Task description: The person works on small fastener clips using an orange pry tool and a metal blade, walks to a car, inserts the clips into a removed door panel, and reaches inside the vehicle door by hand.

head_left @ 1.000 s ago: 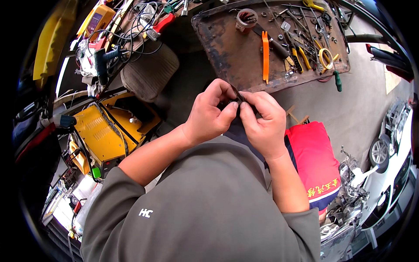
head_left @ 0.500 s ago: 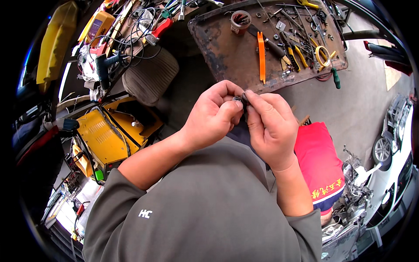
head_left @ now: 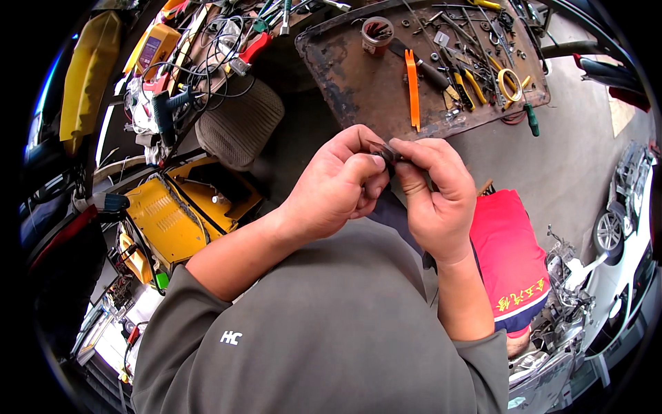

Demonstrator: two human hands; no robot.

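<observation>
Both of my hands meet in front of my chest, just short of the near edge of a rusty metal table [head_left: 358, 103]. Between the fingertips is a small dark part [head_left: 388, 153], mostly covered, so its exact kind does not show. My left hand [head_left: 343, 181] is closed, pinching it between thumb and curled fingers. From the other side my right hand [head_left: 440, 196] grips the same part with thumb and forefinger. A thin dark edge of it sticks up between the two hands.
On the table lie an orange pry tool [head_left: 413, 90], a cup [head_left: 376, 36], yellow-handled pliers [head_left: 474, 86], a tape roll [head_left: 510, 85] and a green-handled screwdriver [head_left: 531, 119]. A person in a red shirt [head_left: 507, 255] bends down at right. A stool [head_left: 241, 124] and yellow machine [head_left: 172, 210] stand left.
My right hand has shifted slightly right, its thumb and forefinger changing their hold. The small dark part is turned, with more of its thin edge showing. My left hand has barely moved.
</observation>
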